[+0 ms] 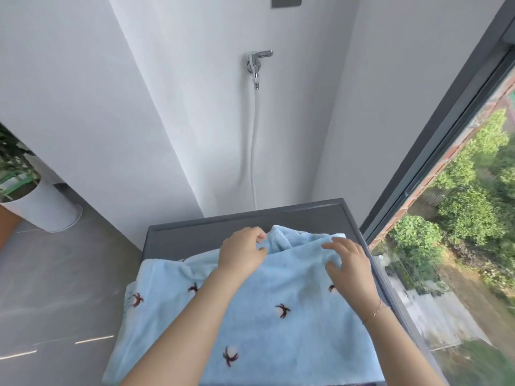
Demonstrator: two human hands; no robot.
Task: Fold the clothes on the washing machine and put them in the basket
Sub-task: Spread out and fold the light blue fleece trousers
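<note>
Well to the left of our hands we see a white planter [41,207] with green leaves standing on the grey tiled floor [69,288]. Beyond our hands the white wall [172,107] carries a chrome tap [257,61], and a white hose [254,151] hangs from it down behind the washing machine [250,218]. Above the tap a grey wall plate [286,1] sits at the top edge. The machine's dark grey top lies under our hands, its bare back strip just past our fingertips. To the right of our hands a dark-framed window [434,121] looks out on green bushes and a brick wall outside.

We can read no brand, label or writing anywhere.

The light blue fleece garment [250,316], dotted with small dark embroidered motifs, lies spread on the machine top beneath both forearms, its left edge hanging over the side. Our left hand [241,252] has its fingers curled, pinching a fold of the fleece at the garment's far edge. Our right hand [348,263] is spread, fingers slightly bent, its fingertips pressing on the cloth near the far right corner without gripping it. A thin bracelet [374,312] circles the right wrist
</note>
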